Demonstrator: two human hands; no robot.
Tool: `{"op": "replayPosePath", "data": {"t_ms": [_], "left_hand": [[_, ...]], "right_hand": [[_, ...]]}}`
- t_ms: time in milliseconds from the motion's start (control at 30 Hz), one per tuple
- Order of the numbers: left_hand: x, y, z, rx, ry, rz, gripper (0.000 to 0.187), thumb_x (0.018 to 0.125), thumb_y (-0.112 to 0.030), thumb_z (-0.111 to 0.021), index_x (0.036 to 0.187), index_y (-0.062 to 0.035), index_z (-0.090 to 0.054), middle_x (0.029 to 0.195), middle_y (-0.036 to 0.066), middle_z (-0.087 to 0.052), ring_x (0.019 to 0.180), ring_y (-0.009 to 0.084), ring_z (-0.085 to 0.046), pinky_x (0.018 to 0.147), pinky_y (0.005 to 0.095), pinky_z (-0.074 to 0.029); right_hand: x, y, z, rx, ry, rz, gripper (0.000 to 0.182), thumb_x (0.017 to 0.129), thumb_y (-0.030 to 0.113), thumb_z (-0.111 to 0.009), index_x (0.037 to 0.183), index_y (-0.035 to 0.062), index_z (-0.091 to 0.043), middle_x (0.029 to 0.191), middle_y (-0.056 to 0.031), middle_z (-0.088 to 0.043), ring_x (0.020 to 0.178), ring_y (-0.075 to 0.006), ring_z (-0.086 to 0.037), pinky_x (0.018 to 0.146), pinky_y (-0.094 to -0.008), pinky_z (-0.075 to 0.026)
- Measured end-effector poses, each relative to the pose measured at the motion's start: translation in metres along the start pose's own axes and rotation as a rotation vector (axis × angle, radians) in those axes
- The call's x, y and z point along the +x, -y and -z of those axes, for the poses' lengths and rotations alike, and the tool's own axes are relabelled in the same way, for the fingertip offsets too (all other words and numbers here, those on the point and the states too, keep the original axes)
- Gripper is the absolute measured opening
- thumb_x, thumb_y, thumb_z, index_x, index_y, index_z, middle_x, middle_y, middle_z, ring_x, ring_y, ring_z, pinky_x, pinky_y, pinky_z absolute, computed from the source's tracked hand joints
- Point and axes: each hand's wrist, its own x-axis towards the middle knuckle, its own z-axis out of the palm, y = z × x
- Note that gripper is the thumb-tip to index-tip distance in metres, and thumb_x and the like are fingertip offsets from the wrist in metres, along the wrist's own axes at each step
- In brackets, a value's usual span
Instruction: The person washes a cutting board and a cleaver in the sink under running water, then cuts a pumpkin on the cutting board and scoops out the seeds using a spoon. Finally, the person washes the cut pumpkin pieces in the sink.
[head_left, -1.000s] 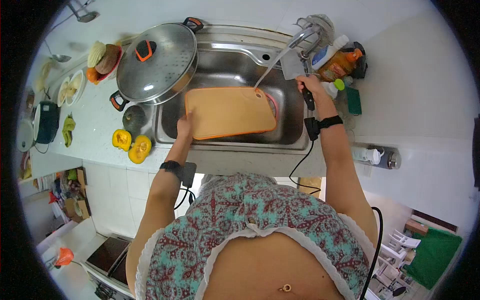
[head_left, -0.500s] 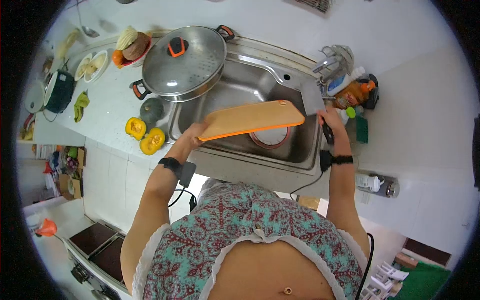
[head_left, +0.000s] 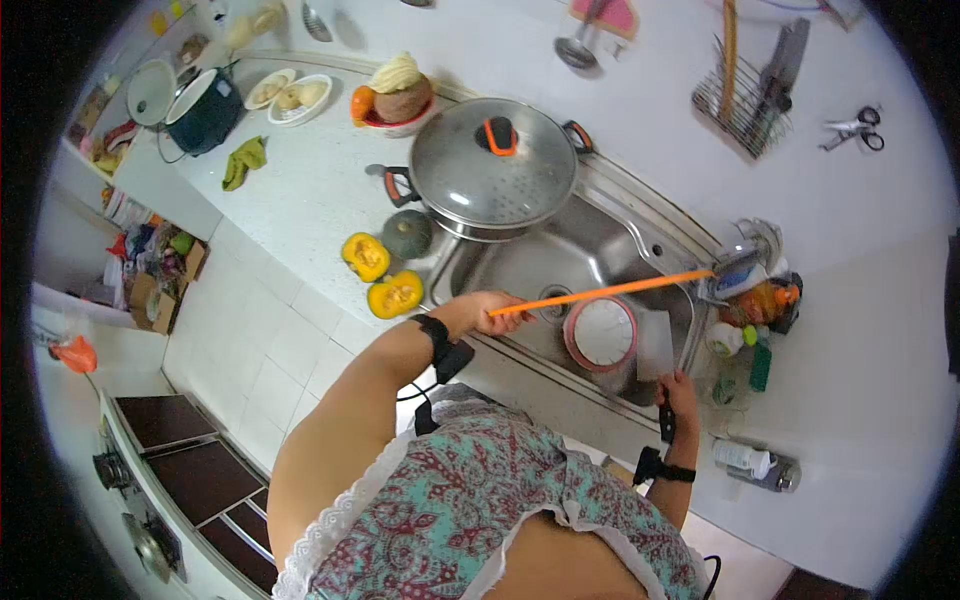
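Note:
My left hand [head_left: 497, 312] grips one end of a cutting board [head_left: 610, 290], which is seen edge-on as a thin orange strip slanting over the sink [head_left: 520, 265]. My right hand [head_left: 680, 393] is closed around the black handle of a cleaver [head_left: 655, 345]. The cleaver's pale, broad blade points away from me over the right side of the sink. Between the two hands, a white round dish with a reddish rim [head_left: 600, 333] sits in the sink basin. The board's far end reaches the bottles by the faucet.
A large lidded pot [head_left: 492, 165] overlaps the sink's left side. A green squash [head_left: 407, 234] and two yellow squash halves [head_left: 395, 294] lie on the counter [head_left: 300, 215]. Bottles [head_left: 755, 300] and a faucet [head_left: 750, 240] stand at the right. Scissors [head_left: 855, 128] hang on the wall.
The view has turned, so the counter and sink appear farther right. The cutting board has tipped from showing its flat face to edge-on. The cleaver has come lower, over the sink's right side.

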Motion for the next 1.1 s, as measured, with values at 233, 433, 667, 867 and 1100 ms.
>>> {"op": "replayPosePath", "data": {"t_ms": [233,433,667,867,1100], "left_hand": [[-0.003,0.018,-0.035,0.217,0.026,-0.099,0.043,0.094,-0.045,-0.049,0.105,-0.004,-0.057,0.062,-0.002,-0.052,0.043,0.0072,-0.047,0.032,0.019,-0.036],[-0.004,0.039,-0.061,0.388,-0.398,-0.94,0.055,0.088,-0.048,-0.059,0.112,0.0012,-0.059,0.098,0.01,-0.066,0.08,0.0175,-0.063,0.066,0.0324,-0.051],[-0.103,0.049,-0.076,0.808,-0.709,-1.04,0.046,0.09,-0.04,-0.059,0.102,0.0041,-0.063,0.087,0.006,-0.067,0.076,0.0128,-0.062,0.068,0.0283,-0.049],[-0.194,0.031,-0.048,0.813,-0.499,-1.107,0.04,0.093,-0.035,-0.056,0.107,0.0017,-0.063,0.091,0.006,-0.067,0.079,0.011,-0.062,0.071,0.0277,-0.05],[-0.372,0.017,0.074,0.67,-0.413,-1.135,0.036,0.092,-0.033,-0.057,0.106,0.0005,-0.063,0.091,0.005,-0.066,0.079,0.0105,-0.061,0.069,0.0268,-0.051]], "right_hand": [[-0.029,0.01,-0.045,0.192,-0.087,-0.056,0.019,0.086,0.016,-0.058,0.073,0.0061,-0.049,0.06,-0.003,-0.049,0.045,-0.0125,-0.048,0.041,-0.0284,-0.04],[-0.024,-0.001,-0.047,0.183,0.004,0.12,0.015,0.086,0.014,-0.059,0.077,0.0055,-0.05,0.06,-0.0051,-0.05,0.045,-0.0148,-0.049,0.043,-0.0301,-0.042],[-0.005,0.005,-0.077,0.217,-0.152,0.123,0.012,0.087,0.013,-0.056,0.08,0.0052,-0.05,0.061,-0.0051,-0.05,0.045,-0.0149,-0.047,0.043,-0.0299,-0.04],[-0.039,0.042,-0.141,0.212,-0.333,0.232,0.01,0.087,0.013,-0.055,0.083,0.0052,-0.05,0.063,-0.0048,-0.05,0.045,-0.0145,-0.046,0.043,-0.0292,-0.04],[-0.084,0.098,-0.314,0.202,-0.53,0.387,0.008,0.088,0.012,-0.053,0.087,0.0051,-0.05,0.064,-0.0044,-0.05,0.045,-0.014,-0.045,0.042,-0.0284,-0.039]]}}
